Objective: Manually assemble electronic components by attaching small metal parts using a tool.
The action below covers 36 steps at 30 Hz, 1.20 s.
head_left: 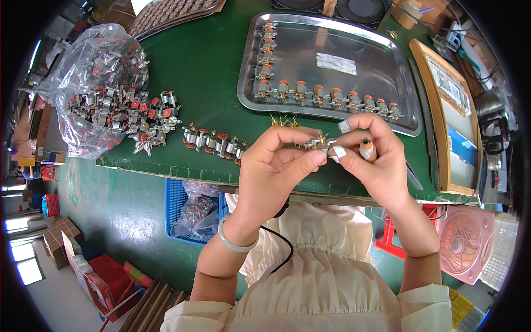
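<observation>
In front of my chest, my left hand point(268, 169) pinches a small metal electrical component point(319, 144) with metal lugs between thumb and index finger. My right hand point(387, 163) meets it from the other side. White tape covers the tips of its thumb and index finger, and the thumb is close to the component. Tucked in the curled right fingers is a slim tool point(367, 149) with a whitish and orange end; its kind is unclear. A row of similar components point(213, 143) with red discs lies left of my left hand. Behind my fingers are thin golden pieces point(284, 120).
A shiny metal tray point(365, 47) holds components lined along its left and front edges. A clear plastic bag point(69, 119) spills a heap of components point(146, 119) at left. To the right stands a wooden frame point(418, 61). Below the table are a blue crate point(174, 205) and pink fan point(464, 243).
</observation>
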Motion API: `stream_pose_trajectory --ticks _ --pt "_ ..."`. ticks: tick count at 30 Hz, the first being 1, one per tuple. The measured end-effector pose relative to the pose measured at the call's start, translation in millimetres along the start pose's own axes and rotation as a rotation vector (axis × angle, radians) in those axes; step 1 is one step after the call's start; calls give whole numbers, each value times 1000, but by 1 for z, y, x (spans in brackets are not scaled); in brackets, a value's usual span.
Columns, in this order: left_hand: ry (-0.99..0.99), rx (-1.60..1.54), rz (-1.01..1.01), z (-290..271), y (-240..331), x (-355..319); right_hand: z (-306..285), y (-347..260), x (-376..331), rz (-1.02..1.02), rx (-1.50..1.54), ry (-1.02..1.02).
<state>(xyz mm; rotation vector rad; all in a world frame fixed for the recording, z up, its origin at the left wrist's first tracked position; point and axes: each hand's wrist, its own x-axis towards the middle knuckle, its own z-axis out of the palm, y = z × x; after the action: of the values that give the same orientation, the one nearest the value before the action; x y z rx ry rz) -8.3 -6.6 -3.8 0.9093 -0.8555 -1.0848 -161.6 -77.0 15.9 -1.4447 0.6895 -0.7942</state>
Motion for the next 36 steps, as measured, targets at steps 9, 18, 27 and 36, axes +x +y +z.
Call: stream_pose_trajectory --ticks 9,18,27,36 --pt "32 -72 -136 -10 7 -2 -27 -26 -3 52 -501 75" --pt "67 -127 -20 -12 -2 -2 3 9 -36 -162 -21 30" --pt "212 -499 -104 3 -3 -3 16 20 -29 -424 -376 91" --pt "292 -477 -39 12 -6 -2 19 18 -33 -311 -235 119"
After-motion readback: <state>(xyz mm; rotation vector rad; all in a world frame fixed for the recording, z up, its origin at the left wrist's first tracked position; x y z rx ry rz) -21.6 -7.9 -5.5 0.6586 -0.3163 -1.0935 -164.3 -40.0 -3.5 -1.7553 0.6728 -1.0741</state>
